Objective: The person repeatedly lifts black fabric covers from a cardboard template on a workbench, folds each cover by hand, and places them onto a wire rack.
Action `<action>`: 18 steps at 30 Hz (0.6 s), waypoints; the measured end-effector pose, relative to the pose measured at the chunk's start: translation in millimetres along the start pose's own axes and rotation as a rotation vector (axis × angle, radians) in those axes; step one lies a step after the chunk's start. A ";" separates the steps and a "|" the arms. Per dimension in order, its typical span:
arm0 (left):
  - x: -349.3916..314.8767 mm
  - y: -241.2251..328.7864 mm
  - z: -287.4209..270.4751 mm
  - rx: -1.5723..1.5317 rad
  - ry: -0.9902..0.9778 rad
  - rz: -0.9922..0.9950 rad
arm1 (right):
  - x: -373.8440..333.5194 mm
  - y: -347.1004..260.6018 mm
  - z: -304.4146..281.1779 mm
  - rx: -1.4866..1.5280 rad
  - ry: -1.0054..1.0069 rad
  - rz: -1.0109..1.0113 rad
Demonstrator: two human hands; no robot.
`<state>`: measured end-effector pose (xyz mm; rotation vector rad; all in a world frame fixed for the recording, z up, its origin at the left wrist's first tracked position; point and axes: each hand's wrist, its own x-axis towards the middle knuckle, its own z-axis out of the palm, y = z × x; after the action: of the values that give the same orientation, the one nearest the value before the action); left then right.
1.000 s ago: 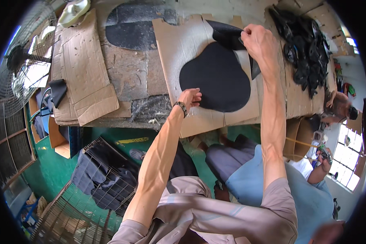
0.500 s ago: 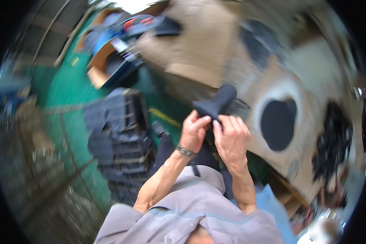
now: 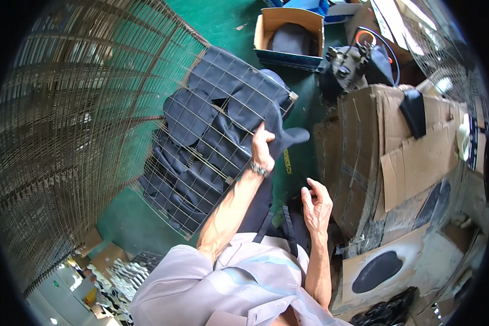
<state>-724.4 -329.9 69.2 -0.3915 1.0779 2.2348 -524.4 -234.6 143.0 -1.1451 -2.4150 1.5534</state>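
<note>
My left hand (image 3: pixel 263 148) is closed on the edge of a soft dark grey piece (image 3: pixel 280 127), shaped like a bicycle saddle cover with a narrow nose pointing right. It is held over the right side of a wire rack (image 3: pixel 229 180). Similar dark flat pieces (image 3: pixel 189 117) lie in the rack, with its wires running across them. My right hand (image 3: pixel 317 207) is apart from everything, low beside the cardboard-covered bench, its fingers bent, spaced and holding nothing.
Tall wire mesh panels (image 3: pixel 92 114) stand at the left. A blue-and-brown carton (image 3: pixel 289 57) holding a dark piece sits on the green floor (image 3: pixel 228 22). To the right is a bench covered in cardboard (image 3: pixel 418 163), with a dark oval patch (image 3: pixel 377 271) and a metal device (image 3: pixel 348 68) beyond.
My view has swung left from the bench to the wire rack. The dark piece, earlier held in both hands, is now in my left hand alone; my right hand has let go.
</note>
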 end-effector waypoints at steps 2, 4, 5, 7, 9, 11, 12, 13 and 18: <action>46.8 26.5 -4.3 -0.138 -0.014 -0.021 | 16.1 13.3 11.9 -0.093 -0.006 -0.034; 85.6 60.2 -5.8 -0.268 -0.021 -0.031 | 29.5 25.0 24.0 -0.168 -0.025 -0.058; 102.1 78.1 -7.2 -0.283 -0.006 -0.022 | 34.5 31.4 29.5 -0.201 -0.036 -0.060; 153.6 87.2 -35.2 -0.335 0.106 -0.002 | 40.1 51.8 39.7 -0.253 -0.052 -0.018; 194.9 122.7 -76.8 -0.329 0.078 0.041 | 46.7 55.2 58.9 -0.286 -0.090 -0.059; 226.2 140.7 -103.5 -0.334 0.064 0.065 | 49.5 69.4 71.9 -0.322 -0.124 -0.013; 238.0 149.7 -117.2 -0.324 0.039 0.070 | 49.7 77.8 78.8 -0.336 -0.140 0.002; 252.5 158.3 -136.4 -0.328 0.109 0.073 | 49.4 84.9 86.1 -0.346 -0.157 0.015; 340.0 175.6 -294.7 -0.230 0.309 0.057 | 49.0 102.5 114.3 -0.391 -0.290 0.196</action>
<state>-1098.1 -506.8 -180.5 -0.8364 0.9932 2.4105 -550.2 -269.9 -12.2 -1.3321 -2.9812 1.4195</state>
